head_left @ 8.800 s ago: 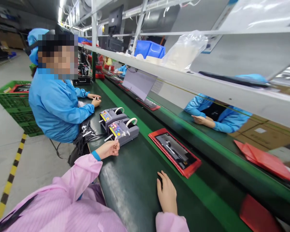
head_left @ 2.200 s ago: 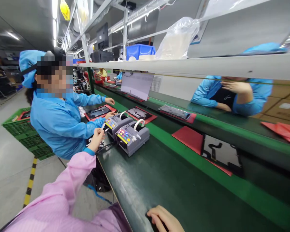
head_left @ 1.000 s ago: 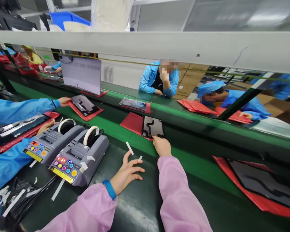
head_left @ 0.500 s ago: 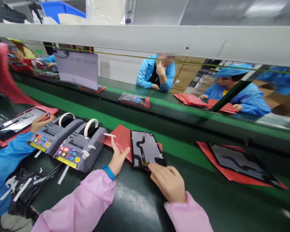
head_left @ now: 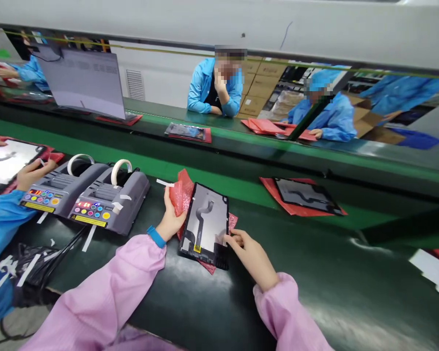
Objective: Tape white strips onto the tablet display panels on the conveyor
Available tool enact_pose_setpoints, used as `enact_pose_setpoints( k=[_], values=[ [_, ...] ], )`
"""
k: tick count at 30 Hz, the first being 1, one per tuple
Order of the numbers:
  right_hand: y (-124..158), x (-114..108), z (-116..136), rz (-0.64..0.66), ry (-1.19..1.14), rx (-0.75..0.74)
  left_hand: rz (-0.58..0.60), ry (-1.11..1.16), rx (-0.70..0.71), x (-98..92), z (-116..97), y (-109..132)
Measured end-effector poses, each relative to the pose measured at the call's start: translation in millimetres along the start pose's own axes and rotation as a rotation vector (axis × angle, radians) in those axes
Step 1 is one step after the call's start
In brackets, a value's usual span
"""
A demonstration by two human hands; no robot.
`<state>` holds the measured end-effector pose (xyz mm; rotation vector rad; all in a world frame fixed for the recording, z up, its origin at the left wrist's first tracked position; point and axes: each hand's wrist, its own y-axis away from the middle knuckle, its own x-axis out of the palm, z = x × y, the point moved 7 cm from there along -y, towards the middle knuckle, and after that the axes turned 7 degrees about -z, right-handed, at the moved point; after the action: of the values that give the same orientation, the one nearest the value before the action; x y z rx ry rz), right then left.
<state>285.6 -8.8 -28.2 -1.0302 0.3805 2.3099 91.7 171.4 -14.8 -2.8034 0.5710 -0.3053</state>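
Observation:
A display panel [head_left: 209,222] with a silver back, dark frame and curved ribbon cable lies at a slant on a red bubble-wrap bag [head_left: 185,187]. Beside its left edge is my left hand [head_left: 171,219], thumb and index finger apart, the thumb close to the panel. A short white tape strip [head_left: 164,183] clings to the index fingertip; the other fingers are partly hidden. My right hand [head_left: 247,251] is closed at the panel's right edge, thumb and fingers pinching there. Yellow tape [head_left: 197,247] marks the cable's lower end.
Two grey tape dispensers [head_left: 109,202] with lit buttons stand left of my left hand. A co-worker's hand [head_left: 32,171] is beyond them, at another panel [head_left: 10,158]. Another panel [head_left: 307,195] lies on red wrap at the right. Several people in blue are across the bench.
The panel has turned more upright in view and come slightly nearer me. My right hand has moved from its lower edge to its right edge. The view has shifted right and down.

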Motion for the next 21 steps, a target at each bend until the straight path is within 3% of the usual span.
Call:
enact_pose_setpoints(
  k=[8,15,17,21],
  values=[
    [14,5,9,-0.034,-0.013,0.002,0.052,-0.046,-0.058,6.5,-12,9],
    [5,12,-3,0.050,-0.453,0.083,0.026,0.090,-0.078,3.8,-4,12],
    [4,3,-4,0.031,-0.602,0.116,0.069,0.122,-0.124,3.7,2,10],
    [5,-38,-15,-0.164,-0.757,0.191,0.198,0.024,-0.103,3.7,10,3]
  ],
)
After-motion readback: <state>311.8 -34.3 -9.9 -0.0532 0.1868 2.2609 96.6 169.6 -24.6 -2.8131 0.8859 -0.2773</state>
